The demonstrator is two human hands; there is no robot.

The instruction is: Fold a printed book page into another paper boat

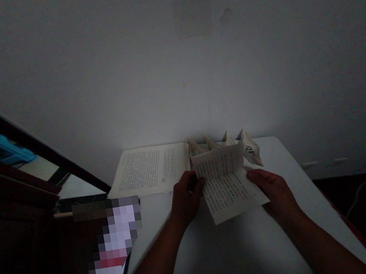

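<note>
Between my hands is a printed sheet of paper (228,190), bent along a crease across its middle, its far half tilted up. My left hand (186,197) pinches its left edge near the crease. On the opposite side, my right hand (276,189) grips the right edge, thumb on top and fingers beneath. Just behind the sheet stand several folded paper shapes (251,147) with pointed tips, made of printed paper; the sheet partly hides them. A stack of printed pages (150,170) lies flat beyond my left hand.
Everything rests on a white table (196,264) pushed against a grey wall (144,69). A phone (116,244), blurred out, lies at the table's left edge. Dark wooden furniture (9,201) stands on the left. A pale cable (360,190) hangs at the right.
</note>
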